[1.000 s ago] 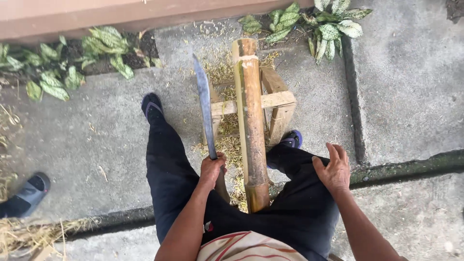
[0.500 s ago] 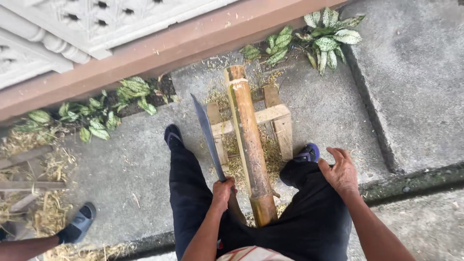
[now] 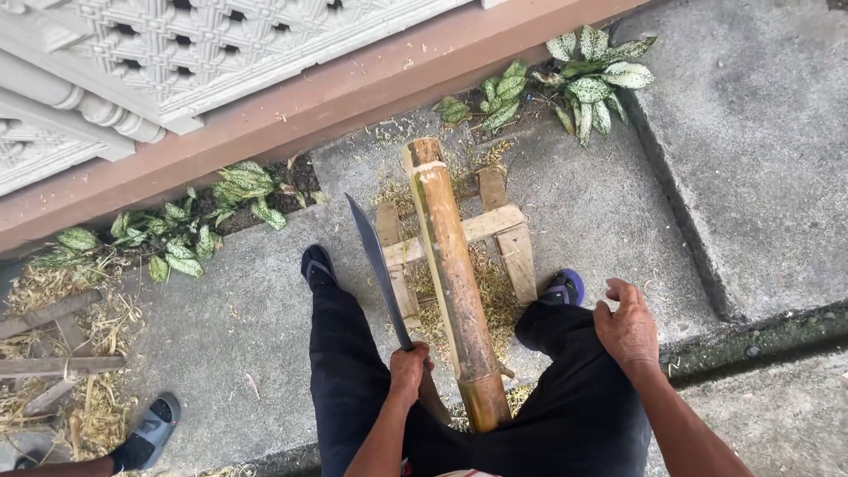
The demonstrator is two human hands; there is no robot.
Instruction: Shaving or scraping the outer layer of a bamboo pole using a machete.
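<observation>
We see a thick yellow-green bamboo pole [image 3: 452, 283] lying on a low wooden cross-frame [image 3: 495, 231] on the grey concrete floor [image 3: 238, 309], running from 12 o'clock down to 6 o'clock between our black-trousered legs [image 3: 353, 380]. Its near end sits just above our lap.

Edges: a brown painted ledge [image 3: 291, 115] under a white pierced wall screen [image 3: 177, 44] closes off 10 to 12 o'clock, with spotted green leafy plants [image 3: 592, 75] at 1 o'clock and more along the ledge at 9. A dark floor joint runs past at 3 o'clock. Open concrete lies at 2–3 o'clock and at 8. Another person's sandalled foot [image 3: 146, 433] is at 8 o'clock, well apart from us.

Left hand [image 3: 408, 371] is closed in a fist round the handle of a long dark-bladed machete [image 3: 378, 265]. The blade points up toward 11 o'clock, just left of the pole and roughly parallel to it; we cannot tell whether it touches.

Right hand [image 3: 627, 327] is at 4 o'clock over the right knee, fingers loosely curled, holding nothing, apart from the pole.
</observation>
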